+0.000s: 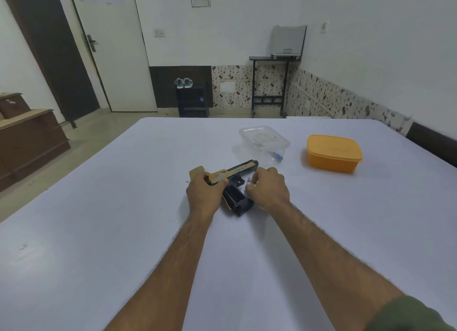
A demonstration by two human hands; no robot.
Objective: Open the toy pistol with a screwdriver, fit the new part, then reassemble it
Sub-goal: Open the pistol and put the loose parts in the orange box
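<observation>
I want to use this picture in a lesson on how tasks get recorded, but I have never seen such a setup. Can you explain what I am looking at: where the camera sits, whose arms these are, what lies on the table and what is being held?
There is no machine here. A person wears a wide-angle camera on the head, looking forward and down, so the two bare arms reaching in from the bottom edge are the wearer's own.

On the white table lies a toy pistol, black with tan parts. The left hand grips its rear end. The right hand is curled beside the pistol and seems to pinch something small and pale; I cannot tell what.

Farther back stand a clear plastic box, with a small blue-tipped item in front of it, and a closed orange box.
</observation>
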